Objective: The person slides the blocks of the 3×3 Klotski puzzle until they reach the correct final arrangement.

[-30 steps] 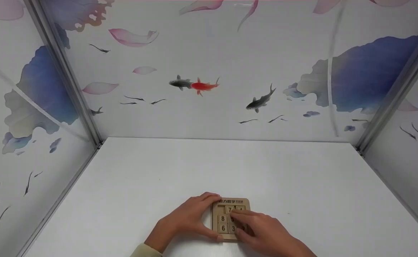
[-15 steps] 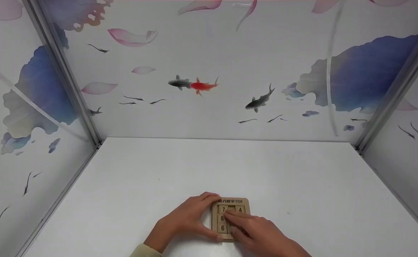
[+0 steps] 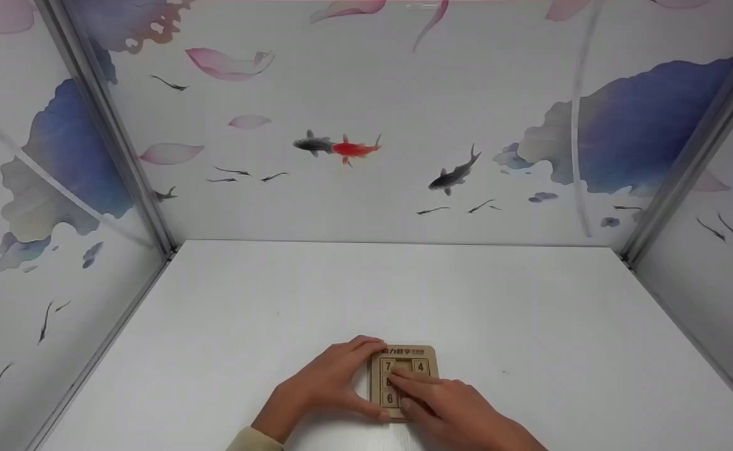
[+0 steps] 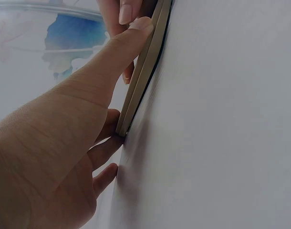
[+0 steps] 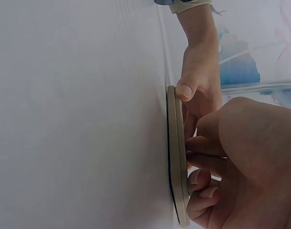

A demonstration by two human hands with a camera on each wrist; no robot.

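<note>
A small wooden sliding number puzzle [image 3: 409,349] lies flat on the white table. My left hand [image 3: 332,379] holds it from the left, thumb at the near corner and fingers at the far corner; the left wrist view shows that thumb resting on the frame's edge [image 4: 141,76]. Fingertips of my right hand [image 3: 457,401] press on the tiles, the index fingertip on the partly covered 8 tile [image 3: 386,382]. Tile 7 [image 3: 388,365] fills the top left slot and tile 4 [image 3: 421,366] the top right, with a gap between. Tile 6 [image 3: 389,398] shows lower left; my right hand hides other tiles.
The white tabletop [image 3: 279,288] spreads around the puzzle. Behind it stands a white wall panel [image 3: 366,207] printed with fish and petals, and metal posts [image 3: 122,150] mark the corners with the side panels.
The 7 tile slid left from the top middle slot into the top left one, opening a gap in the middle. My right fingers moved left with it; my left hand stayed in place.
</note>
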